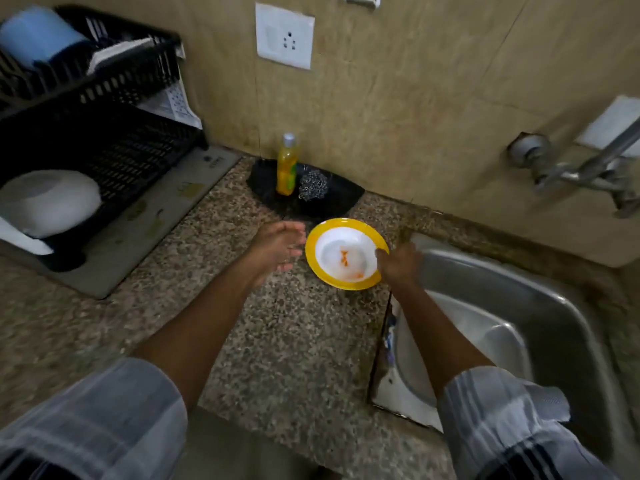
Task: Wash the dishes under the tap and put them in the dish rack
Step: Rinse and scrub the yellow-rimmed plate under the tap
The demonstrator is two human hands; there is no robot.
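A white plate with a yellow rim and orange food bits in its middle sits tilted over the granite counter, just left of the steel sink. My right hand grips its right rim. My left hand hovers just left of the plate, fingers spread, holding nothing. The black dish rack stands at the far left with a white bowl upside down on its lower level and a blue cup on top. The tap juts from the wall at the right; no water shows.
A yellow dish-soap bottle and a steel scrubber rest on a black tray against the wall behind the plate. A wall socket is above. The rack stands on a grey mat.
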